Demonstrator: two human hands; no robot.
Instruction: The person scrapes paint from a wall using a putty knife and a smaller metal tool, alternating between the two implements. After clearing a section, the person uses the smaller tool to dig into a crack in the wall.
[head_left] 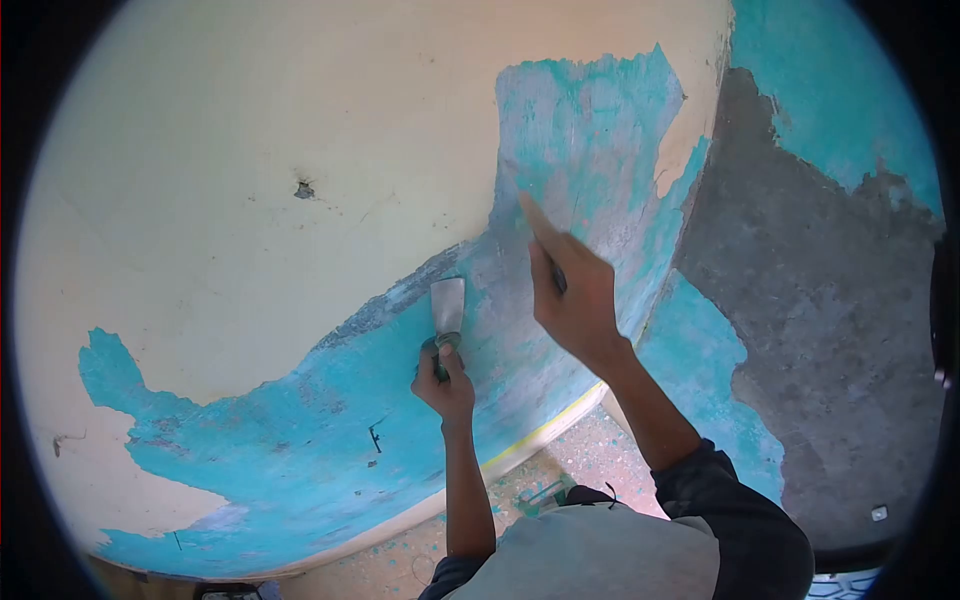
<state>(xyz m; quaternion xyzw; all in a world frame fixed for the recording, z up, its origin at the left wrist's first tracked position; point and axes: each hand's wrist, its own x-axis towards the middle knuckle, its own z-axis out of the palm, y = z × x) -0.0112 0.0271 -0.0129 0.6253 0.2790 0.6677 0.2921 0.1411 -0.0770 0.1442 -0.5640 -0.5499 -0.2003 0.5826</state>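
Note:
My left hand (447, 385) is closed around the handle of a paint scraper (448, 305), whose flat metal blade points up at the wall. Behind the blade is a partly stripped patch of turquoise paint (330, 400). Higher and to the right, my right hand (580, 295) reaches toward the wall, slightly blurred. Its index finger is stretched forward and the other fingers are curled. A small dark part of something shows in that grip, but I cannot tell what it is. Around both hands the wall is mottled grey and turquoise.
Cream paint (250, 150) with ragged edges covers the wall's upper left. On the adjoining wall, bare grey plaster (820, 280) meets turquoise paint. Below runs a pale skirting (545, 432) with a yellow line. Paint flakes litter the floor (600, 445), where a greenish object (540, 497) lies.

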